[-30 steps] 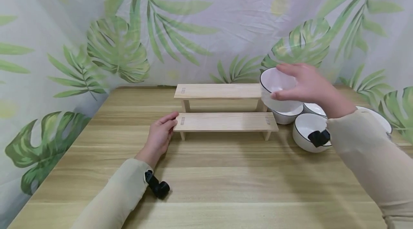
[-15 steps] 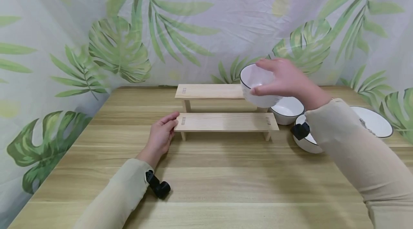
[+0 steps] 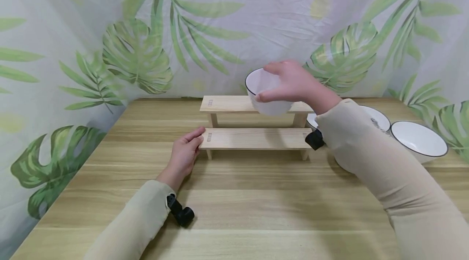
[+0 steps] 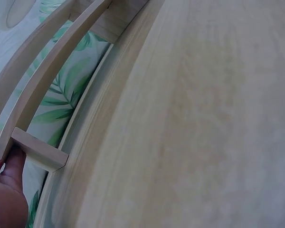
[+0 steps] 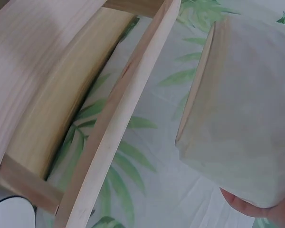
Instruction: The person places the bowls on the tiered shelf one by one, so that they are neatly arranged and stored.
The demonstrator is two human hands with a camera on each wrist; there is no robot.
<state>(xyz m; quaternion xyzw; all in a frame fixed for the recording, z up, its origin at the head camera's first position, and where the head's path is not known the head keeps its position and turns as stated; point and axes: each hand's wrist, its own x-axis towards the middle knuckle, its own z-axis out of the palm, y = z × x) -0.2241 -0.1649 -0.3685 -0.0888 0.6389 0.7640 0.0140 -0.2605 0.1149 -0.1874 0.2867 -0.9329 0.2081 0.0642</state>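
Note:
A two-tier light wooden stand has an upper board (image 3: 227, 104) behind a lower board (image 3: 253, 138). My left hand (image 3: 182, 152) pinches the left end of the lower board; the left wrist view shows the fingers (image 4: 13, 172) beside a leg of the stand. Above the upper board, my right hand (image 3: 294, 83) grips a white bowl (image 3: 261, 81) with a dark rim, thumb near and fingers over the far side. The bowl tilts slightly and looks clear of the board. Its pale outer wall (image 5: 242, 109) fills the right side of the right wrist view.
Several white dark-rimmed bowls stand right of the stand, among them a wide bowl (image 3: 419, 138) and another bowl (image 3: 379, 117) partly behind my sleeve (image 3: 366, 154). My right forearm hides parts of others. A leaf-patterned cloth (image 3: 205, 28) hangs behind the wooden table (image 3: 234, 211).
My right hand has carried the bowl leftward from above the other bowls to over the upper board, rising slightly. My left hand keeps its hold on the lower board.

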